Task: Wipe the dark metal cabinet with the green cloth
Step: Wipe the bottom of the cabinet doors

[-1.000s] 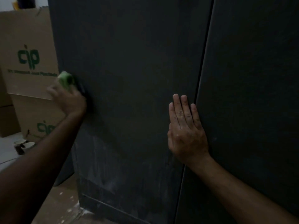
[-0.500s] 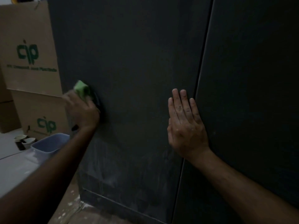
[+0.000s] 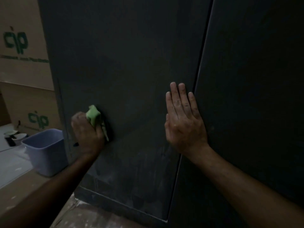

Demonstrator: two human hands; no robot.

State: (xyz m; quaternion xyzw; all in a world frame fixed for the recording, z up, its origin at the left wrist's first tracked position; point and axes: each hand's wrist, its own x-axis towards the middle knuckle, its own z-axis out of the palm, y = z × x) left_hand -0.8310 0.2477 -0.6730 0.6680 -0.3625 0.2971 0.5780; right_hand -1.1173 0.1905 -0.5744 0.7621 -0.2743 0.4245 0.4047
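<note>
Dim room, cardboard boxes [image 3: 23, 68], lilac bin [image 3: 46, 152]

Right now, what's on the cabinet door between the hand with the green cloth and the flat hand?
In the head view, only bare dark door panel lies between the green cloth in the left hand and the right hand.

Left hand [image 3: 88, 134] grips green cloth [image 3: 93, 115] against dark cabinet door [image 3: 128, 66]; right hand [image 3: 184, 124] flat beside seam.

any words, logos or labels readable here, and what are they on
"cip" in green letters, on the upper brown cardboard box, left of the dark metal cabinet.
"cip" in green again, on the lower brown cardboard box.
A green line of text under the upper logo: too blurred to read.
Nothing readable on the cabinet or the pale purple plastic bin.
</note>
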